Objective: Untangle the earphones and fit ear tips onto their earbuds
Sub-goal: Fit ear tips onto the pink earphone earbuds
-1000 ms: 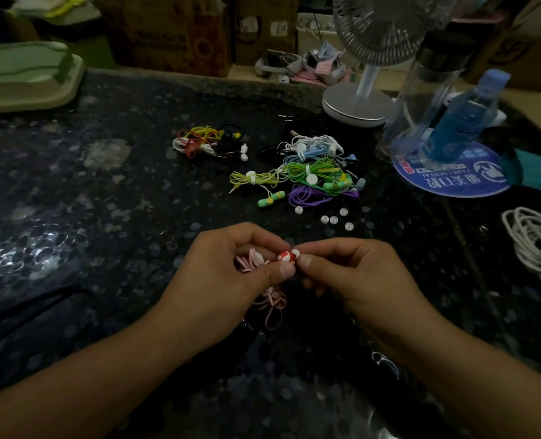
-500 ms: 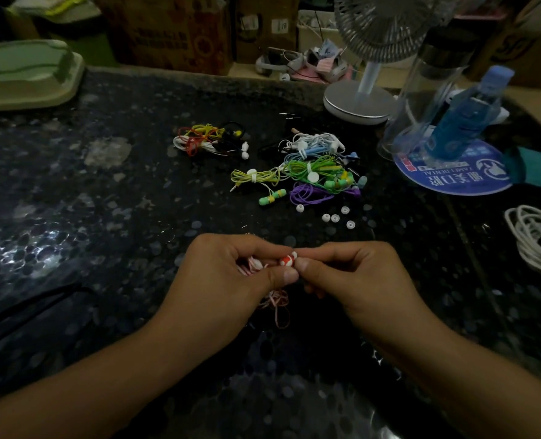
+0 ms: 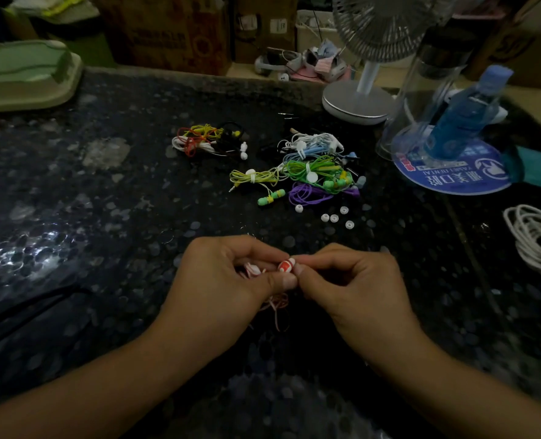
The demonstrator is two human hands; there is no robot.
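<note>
Coloured earphone bundles (image 3: 307, 172) and five loose ear tips (image 3: 334, 218) lie mid-worktop (image 3: 104, 217); a fan (image 3: 358, 99), bottle (image 3: 462, 122) and white cable (image 3: 538, 242) crowd its far-right edge. Left hand (image 3: 218, 280) and right hand (image 3: 351, 280) pinch the red-and-white earbud (image 3: 286, 265) near the front edge, its pink cord (image 3: 277, 308) dangling; apparently unchanged since earlier.

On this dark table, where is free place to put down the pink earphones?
Bare tabletop lies left of the left hand, below the green container. Crowded: ahead, among earphone bundles and loose ear tips.
</note>
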